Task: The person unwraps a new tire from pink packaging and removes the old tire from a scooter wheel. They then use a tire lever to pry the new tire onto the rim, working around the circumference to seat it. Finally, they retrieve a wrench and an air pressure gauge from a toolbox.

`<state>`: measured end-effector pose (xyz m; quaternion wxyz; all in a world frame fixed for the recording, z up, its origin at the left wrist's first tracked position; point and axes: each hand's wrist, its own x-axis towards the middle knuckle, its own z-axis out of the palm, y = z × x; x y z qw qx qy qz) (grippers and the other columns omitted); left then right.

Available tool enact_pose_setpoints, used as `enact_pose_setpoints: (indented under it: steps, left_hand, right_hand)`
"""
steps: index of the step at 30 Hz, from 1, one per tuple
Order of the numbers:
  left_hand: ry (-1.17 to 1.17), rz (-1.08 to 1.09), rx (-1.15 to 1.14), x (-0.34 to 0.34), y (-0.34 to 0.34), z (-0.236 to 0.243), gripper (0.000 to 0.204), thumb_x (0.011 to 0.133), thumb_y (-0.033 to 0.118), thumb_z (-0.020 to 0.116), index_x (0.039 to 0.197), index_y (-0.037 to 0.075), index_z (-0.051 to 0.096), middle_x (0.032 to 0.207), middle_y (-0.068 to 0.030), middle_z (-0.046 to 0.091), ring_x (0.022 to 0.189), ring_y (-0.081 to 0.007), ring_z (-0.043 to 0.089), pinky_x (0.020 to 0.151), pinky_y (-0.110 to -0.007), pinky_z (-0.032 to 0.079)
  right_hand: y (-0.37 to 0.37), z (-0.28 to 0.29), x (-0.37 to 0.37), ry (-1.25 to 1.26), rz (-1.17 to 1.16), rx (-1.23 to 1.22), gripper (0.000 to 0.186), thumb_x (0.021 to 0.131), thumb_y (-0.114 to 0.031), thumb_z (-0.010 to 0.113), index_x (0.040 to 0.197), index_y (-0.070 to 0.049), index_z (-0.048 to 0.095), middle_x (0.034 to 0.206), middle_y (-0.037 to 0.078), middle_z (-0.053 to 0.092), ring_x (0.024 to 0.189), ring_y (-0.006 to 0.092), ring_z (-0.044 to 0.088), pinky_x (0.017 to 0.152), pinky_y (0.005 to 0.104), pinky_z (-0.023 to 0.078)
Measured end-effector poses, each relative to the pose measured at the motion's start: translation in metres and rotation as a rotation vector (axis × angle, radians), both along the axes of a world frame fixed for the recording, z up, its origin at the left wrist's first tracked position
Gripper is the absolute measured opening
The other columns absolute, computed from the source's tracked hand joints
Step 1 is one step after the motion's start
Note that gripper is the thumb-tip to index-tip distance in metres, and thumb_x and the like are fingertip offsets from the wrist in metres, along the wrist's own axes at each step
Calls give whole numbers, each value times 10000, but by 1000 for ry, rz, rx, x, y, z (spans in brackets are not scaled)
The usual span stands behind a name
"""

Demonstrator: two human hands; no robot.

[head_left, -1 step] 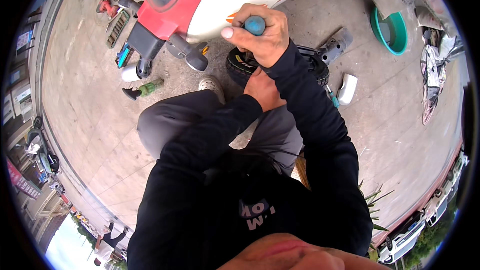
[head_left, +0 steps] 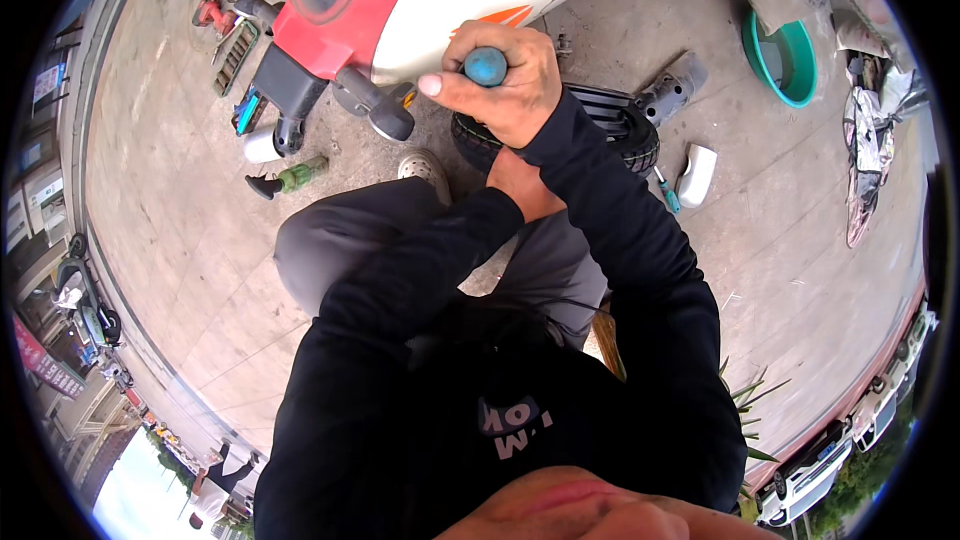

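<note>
My right hand (head_left: 515,90) is closed around a tool with a blue rounded handle end (head_left: 486,67). The handle points up at me, so the rest of the tool is hidden below the fist. Under that fist lies a small black-tyred wheel (head_left: 474,144). My left hand (head_left: 522,185) reaches in beneath my right wrist, close to the tyre. Its fingers are hidden there. Just beyond the hands is the red and white body of a scooter (head_left: 430,10), with a black mirror-like part (head_left: 385,115) at its near side.
On the ground at left are a green spray bottle (head_left: 298,176), a white cup-like container (head_left: 262,145) and a red power tool (head_left: 213,13). To the right are a teal-handled screwdriver (head_left: 668,195), a white plastic piece (head_left: 696,176), a dark grey cover (head_left: 674,88) and a green basin (head_left: 800,65).
My right hand has shifted left and slightly toward me, carrying the blue-ended tool. My left hand stays at nearly the same place.
</note>
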<state>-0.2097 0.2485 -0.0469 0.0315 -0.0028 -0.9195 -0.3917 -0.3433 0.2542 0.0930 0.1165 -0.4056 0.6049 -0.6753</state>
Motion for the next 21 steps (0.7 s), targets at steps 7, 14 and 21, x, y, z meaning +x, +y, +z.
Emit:
enact_pose_setpoints:
  steps: [7,14,21]
  left_hand:
    - [-6,-133,-301,-9,-8,17,665,552,423,850,1032,-10,695,1127,-209,630,1229,-393,545,1096,-470,423]
    - [31,-91,-235,-23,-22,29,715,590,373,880,1146,-9,642,1308,-198,550,1311,-362,485,1085,-444,435]
    - [-352,-180,-155,-5,-4,23,682,811,493,671,1366,109,571,1399,-89,578,1323,-303,505,1143,-420,335]
  right_hand:
    - [21,-20,-22,-430,-203,-167,263,855,-216,804,807,-2,658,618,32,622,544,108,599,508,282,492]
    - [45,-42,-12,-526,-351,-349,237,865,-171,789,782,-18,629,612,35,613,525,104,574,488,279,472]
    - [-13,-1,9,50,321,-21,236,818,-210,811,779,-50,641,610,43,560,622,147,589,584,312,446]
